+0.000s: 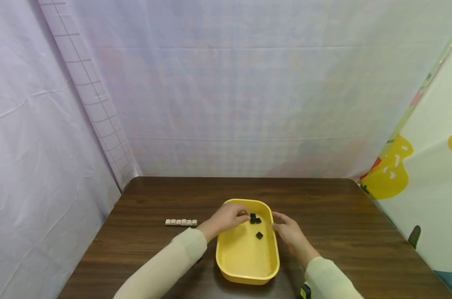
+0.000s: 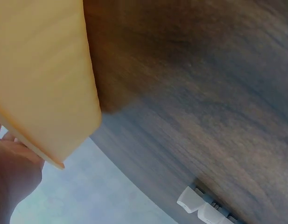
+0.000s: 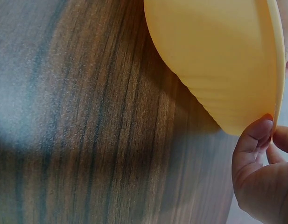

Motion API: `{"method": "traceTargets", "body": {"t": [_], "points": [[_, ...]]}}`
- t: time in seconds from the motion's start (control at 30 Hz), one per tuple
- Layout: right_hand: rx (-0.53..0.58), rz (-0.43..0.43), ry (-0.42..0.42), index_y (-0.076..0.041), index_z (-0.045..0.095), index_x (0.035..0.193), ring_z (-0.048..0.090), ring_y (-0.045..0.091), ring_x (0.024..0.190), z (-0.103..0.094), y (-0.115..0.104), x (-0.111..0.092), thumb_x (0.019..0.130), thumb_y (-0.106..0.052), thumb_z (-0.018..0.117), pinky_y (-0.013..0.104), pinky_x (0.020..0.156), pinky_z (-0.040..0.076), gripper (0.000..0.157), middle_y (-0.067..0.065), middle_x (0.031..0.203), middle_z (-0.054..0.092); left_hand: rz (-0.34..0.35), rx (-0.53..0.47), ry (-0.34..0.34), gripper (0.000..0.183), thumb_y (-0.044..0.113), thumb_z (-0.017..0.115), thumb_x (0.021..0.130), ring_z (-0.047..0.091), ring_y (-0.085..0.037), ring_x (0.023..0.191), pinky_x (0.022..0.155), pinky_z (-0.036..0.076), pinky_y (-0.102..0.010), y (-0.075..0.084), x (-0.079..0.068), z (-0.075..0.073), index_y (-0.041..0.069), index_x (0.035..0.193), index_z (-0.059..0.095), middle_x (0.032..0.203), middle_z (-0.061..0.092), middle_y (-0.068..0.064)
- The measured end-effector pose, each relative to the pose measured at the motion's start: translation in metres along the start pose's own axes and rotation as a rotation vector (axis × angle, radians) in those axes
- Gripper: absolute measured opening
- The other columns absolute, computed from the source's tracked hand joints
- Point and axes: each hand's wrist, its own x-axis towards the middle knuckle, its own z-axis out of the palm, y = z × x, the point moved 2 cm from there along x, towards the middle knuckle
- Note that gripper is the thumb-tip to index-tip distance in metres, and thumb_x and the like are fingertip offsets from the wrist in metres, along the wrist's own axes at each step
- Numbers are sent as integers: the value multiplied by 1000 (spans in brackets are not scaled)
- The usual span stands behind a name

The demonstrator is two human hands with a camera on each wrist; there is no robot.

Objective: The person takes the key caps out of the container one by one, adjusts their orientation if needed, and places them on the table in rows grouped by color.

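A yellow plastic tray (image 1: 247, 275) stands on the table, with several small black keycaps (image 1: 259, 235) on its floor. My left hand (image 1: 231, 216) reaches over the tray's left rim, fingers bent down beside a cluster of the black keycaps near the far end. Whether those fingertips pinch a keycap is hidden. At the tray's right rim, my right hand (image 1: 291, 234) holds the edge. In the right wrist view, the thumb (image 3: 261, 129) presses the outer wall while a finger lies across the rim. The left wrist view shows the tray's outer wall (image 2: 45, 70) close up.
A row of several white keycaps (image 1: 181, 222) lies on the dark wooden table (image 1: 315, 199), left of the tray. Part of a black and yellow object (image 1: 305, 291) shows by the right sleeve. Pale curtains (image 1: 229, 104) hang behind and at both sides.
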Motion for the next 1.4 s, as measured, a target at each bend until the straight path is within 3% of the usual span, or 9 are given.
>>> {"method": "traceTargets", "body": {"t": [0.17, 0.37, 0.53, 0.67, 0.73, 0.93, 1.13, 1.27, 1.4], "points": [[0, -9, -4, 2, 47, 143, 56, 33, 110, 0, 1, 1, 96, -5, 55, 38, 84, 49, 48, 30, 140, 47, -38, -14, 22, 17, 21, 68, 96, 62, -3, 81, 72, 51, -23, -1, -2, -2, 12, 108, 75, 96, 71, 5], [-19, -10, 3, 1, 48, 143, 56, 31, 102, -1, 0, 0, 95, -6, 56, 34, 75, 48, 48, 29, 138, 48, -38, -47, 65, 27, 13, 69, 94, 58, -7, 72, 67, 49, -25, 0, -9, -11, 5, 119, 71, 97, 70, 0], [-7, -7, -9, 1, 47, 143, 55, 34, 112, -2, 0, 0, 96, -6, 54, 43, 88, 48, 48, 30, 140, 47, -62, -81, 90, 22, 15, 70, 94, 59, -12, 83, 71, 50, -27, -7, -20, -21, 7, 114, 73, 101, 67, -1], [-1, 0, -14, 1, 46, 144, 54, 36, 114, -2, -1, 0, 96, -6, 54, 44, 88, 48, 49, 30, 141, 45, -102, -155, 139, 21, 15, 70, 94, 58, -13, 82, 70, 51, -30, -20, -32, -35, 7, 113, 72, 96, 64, 1], [2, 1, -15, 1, 46, 144, 55, 35, 112, -3, -1, 0, 96, -5, 54, 41, 85, 49, 49, 30, 140, 46, -118, -176, 177, 20, 14, 70, 93, 59, -13, 82, 70, 51, -31, -29, -40, -43, 7, 111, 72, 94, 64, 1], [43, -3, -29, 3, 45, 143, 62, 31, 100, -2, 2, 0, 96, -3, 52, 39, 78, 54, 48, 31, 133, 52, -255, -203, 297, 20, 14, 73, 90, 62, -15, 84, 71, 53, -35, -65, -76, -71, 10, 110, 72, 94, 67, 1], [109, 13, -51, 4, 41, 145, 65, 29, 93, 2, 5, 1, 97, -2, 51, 41, 74, 57, 50, 31, 124, 56, -347, -113, 398, 28, 14, 72, 91, 67, -28, 93, 80, 53, -45, -111, -120, -100, -1, 115, 70, 99, 71, -11], [92, 9, -34, 3, 44, 144, 65, 28, 92, 2, 6, 1, 96, -2, 52, 40, 72, 57, 49, 30, 125, 56, -385, -66, 404, 26, 10, 73, 89, 68, -34, 94, 82, 53, -48, -138, -146, -109, -5, 110, 70, 97, 71, -16], [72, -5, -20, 3, 45, 144, 64, 31, 95, 0, 3, 1, 96, -2, 52, 40, 74, 56, 49, 32, 131, 53, -429, -40, 339, 22, 9, 76, 86, 66, -31, 91, 78, 52, -44, -154, -159, -109, -3, 104, 72, 95, 71, -14]]}}
